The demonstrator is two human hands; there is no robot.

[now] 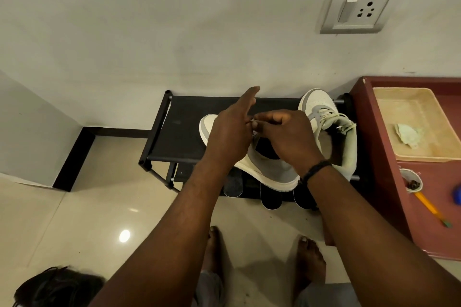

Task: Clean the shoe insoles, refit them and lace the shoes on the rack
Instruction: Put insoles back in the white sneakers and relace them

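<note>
Two white and grey high-top shoes stand on the top shelf of the black rack point(179, 129). Both my hands work over the nearer shoe point(272, 169), which sits at the shelf's middle. My left hand point(232, 132) has its index finger stretched out forward while thumb and other fingers pinch a lace end. My right hand point(287, 137) is curled and pinches the same lace point(253, 122) beside it. The lacing area of this shoe is hidden under my hands. The second shoe point(331, 129) stands at the right end, its laces loosely threaded.
A maroon table point(389, 182) stands right of the rack, holding a beige tray point(424, 152) with a crumpled cloth point(409, 134), a small cup point(411, 180) and a yellow brush point(431, 209). Dark insoles point(270, 198) show on the lower shelf. A dark shoe point(57, 286) lies on the floor bottom left.
</note>
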